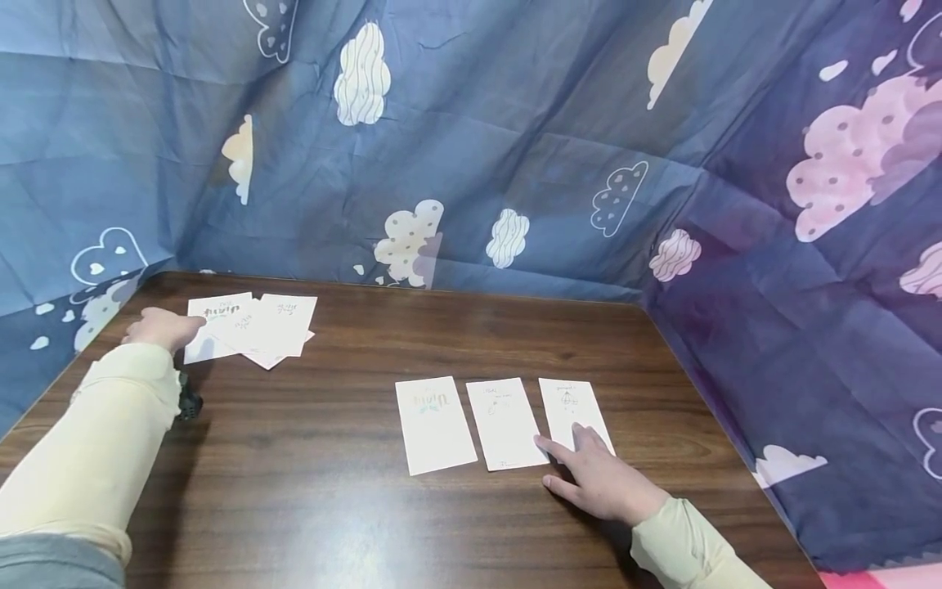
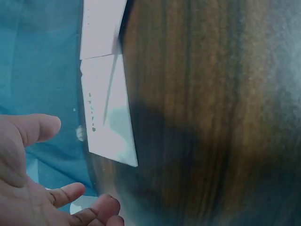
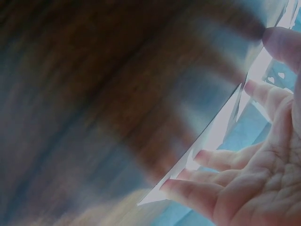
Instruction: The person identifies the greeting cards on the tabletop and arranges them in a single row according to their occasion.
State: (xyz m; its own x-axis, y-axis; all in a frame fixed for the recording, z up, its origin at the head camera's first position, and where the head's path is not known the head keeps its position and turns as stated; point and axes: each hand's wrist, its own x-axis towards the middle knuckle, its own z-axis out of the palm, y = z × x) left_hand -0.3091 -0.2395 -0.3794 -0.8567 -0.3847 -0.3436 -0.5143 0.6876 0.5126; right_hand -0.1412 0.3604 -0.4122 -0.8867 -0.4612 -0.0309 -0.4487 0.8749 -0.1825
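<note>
- Head view: a person in pale yellow sleeves works at a dark wooden tabletop (image 1: 353, 507), with blue cloud-print cloth (image 1: 515, 123) hung behind and to both sides.
- Right hand (image 1: 599, 478) lies flat near the front right of the tabletop, fingers straight and spread — its grip is loose, nothing curled round anything. The fingertips rest on the near end of the rightmost card (image 1: 570, 409).
- Three white cards lie face up in a row, just beside one another: the left card (image 1: 434, 424), the middle card (image 1: 504, 421) and the rightmost card. Each carries small printed marks, too small to read.
- Left hand (image 1: 163, 329) is at the far left of the tabletop, touching the near-left edge of a loose pile of cards (image 1: 253, 327); the pile is fanned and overlapping.
- Left wrist view: palm and fingers are relaxed and apart, gripping nothing — two white cards lie just beyond the fingertips at the tabletop's edge.
- Right wrist view: blurred; extended fingers (image 3: 202, 188) press down on a white card's edge.
- Pile and row are well apart.
</note>
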